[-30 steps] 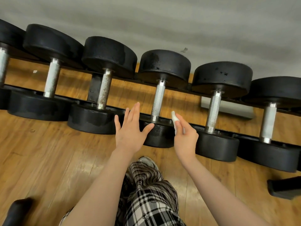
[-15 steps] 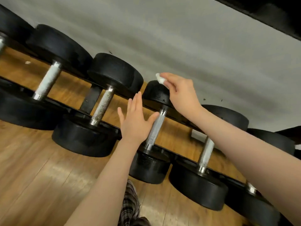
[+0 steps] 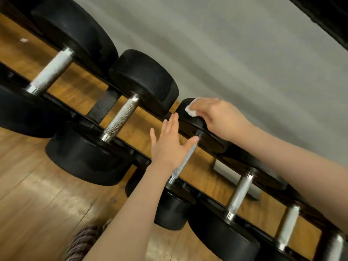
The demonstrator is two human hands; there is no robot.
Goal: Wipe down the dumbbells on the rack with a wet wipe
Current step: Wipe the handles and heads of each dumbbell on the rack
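Right hand (image 3: pixel 218 117) holds wet wipe (image 3: pixel 191 111) on far head of dumbbell (image 3: pixel 190 121); left hand (image 3: pixel 169 144) beside its handle. More dumbbells on rack (image 3: pixel 105 104) left and right.

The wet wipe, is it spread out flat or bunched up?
Bunched up. The wet wipe shows as a small white wad under the right hand, pressed onto a dumbbell head.

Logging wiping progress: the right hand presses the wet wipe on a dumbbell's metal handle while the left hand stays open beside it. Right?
Not quite. The head view shows the right hand pressing the wet wipe on the dumbbell's far black head, not its handle. The left hand is open.
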